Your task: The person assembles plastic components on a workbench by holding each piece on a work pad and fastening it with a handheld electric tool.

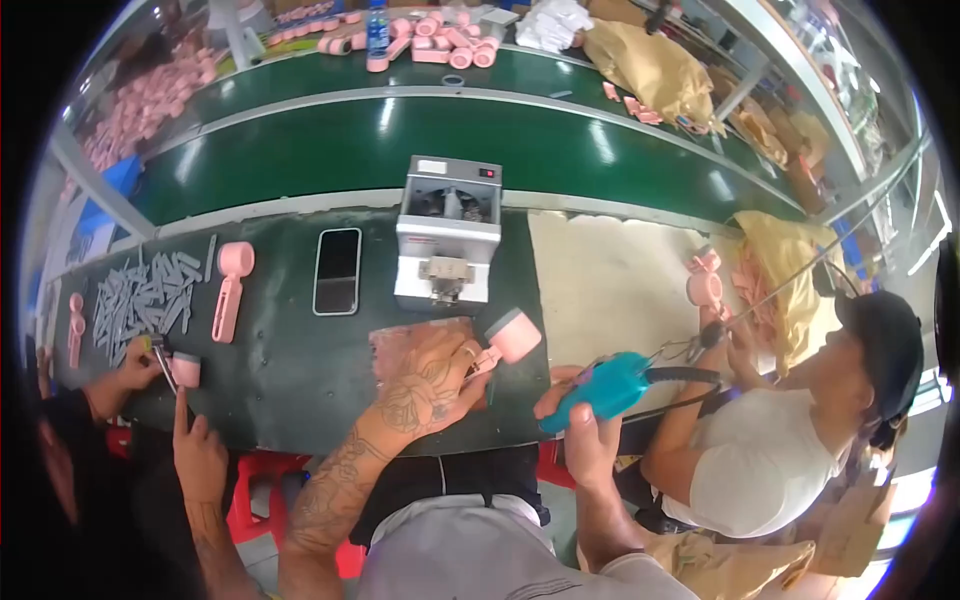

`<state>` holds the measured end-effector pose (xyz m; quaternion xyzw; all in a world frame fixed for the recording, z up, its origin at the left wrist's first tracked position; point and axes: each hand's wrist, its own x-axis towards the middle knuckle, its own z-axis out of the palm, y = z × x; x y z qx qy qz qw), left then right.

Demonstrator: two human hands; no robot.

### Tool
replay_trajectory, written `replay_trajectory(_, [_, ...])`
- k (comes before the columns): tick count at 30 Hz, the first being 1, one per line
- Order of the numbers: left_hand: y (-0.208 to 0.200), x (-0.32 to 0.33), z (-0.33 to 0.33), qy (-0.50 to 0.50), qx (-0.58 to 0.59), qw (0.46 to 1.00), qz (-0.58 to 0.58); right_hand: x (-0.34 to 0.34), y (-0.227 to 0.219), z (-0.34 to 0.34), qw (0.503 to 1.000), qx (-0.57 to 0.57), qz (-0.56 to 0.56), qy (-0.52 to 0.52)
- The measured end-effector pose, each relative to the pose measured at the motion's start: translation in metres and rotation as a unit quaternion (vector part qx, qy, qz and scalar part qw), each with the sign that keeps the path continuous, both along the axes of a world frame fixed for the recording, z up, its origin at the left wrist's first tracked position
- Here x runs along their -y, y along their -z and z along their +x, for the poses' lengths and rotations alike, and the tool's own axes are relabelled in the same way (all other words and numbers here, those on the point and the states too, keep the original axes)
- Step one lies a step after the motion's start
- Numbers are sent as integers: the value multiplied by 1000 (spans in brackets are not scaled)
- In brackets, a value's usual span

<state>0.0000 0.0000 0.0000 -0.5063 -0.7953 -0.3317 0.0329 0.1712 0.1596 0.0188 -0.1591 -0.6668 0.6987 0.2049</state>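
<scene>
My left hand [430,388], its forearm tattooed, is closed around the handle of a pink handheld fan [514,337] with a round, grey-faced head. The head points up and to the right, and my fingers hide most of the handle. Under that hand lies a worn pinkish sheet [400,345] on the dark green table. My right hand [588,430] grips a teal electric screwdriver [608,388], from which a black cable runs right. The tool's tip cannot be made out. Just beyond the fan stands a grey-white screw feeder [447,240].
A phone [338,272], another pink fan [231,290] and a pile of grey strips [142,298] lie left. A co-worker's hands [150,368] hold a pink piece there. At right a person in white [765,450] handles pink parts [705,285]. A green conveyor [330,150] runs behind.
</scene>
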Motion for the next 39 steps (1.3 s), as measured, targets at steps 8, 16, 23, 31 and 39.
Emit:
replay_trajectory(8, [29,27,-2,-25,33,996,75,43,-11,-80,983,-178,-42,10])
replay_trajectory(16, [26,30,-8,-13,46,996,69,49,0,-114,976,-215,11,-4])
replay_trajectory(23, [31,31,-10,-23,24,997,67,48,5,-121,979,-204,-5,5])
replay_trajectory(31, [32,30,-14,2,25,996,90,47,8,-121,976,-215,36,-8])
replay_trajectory(39, [27,30,-14,13,55,993,104,43,8,-118,975,-214,48,-39])
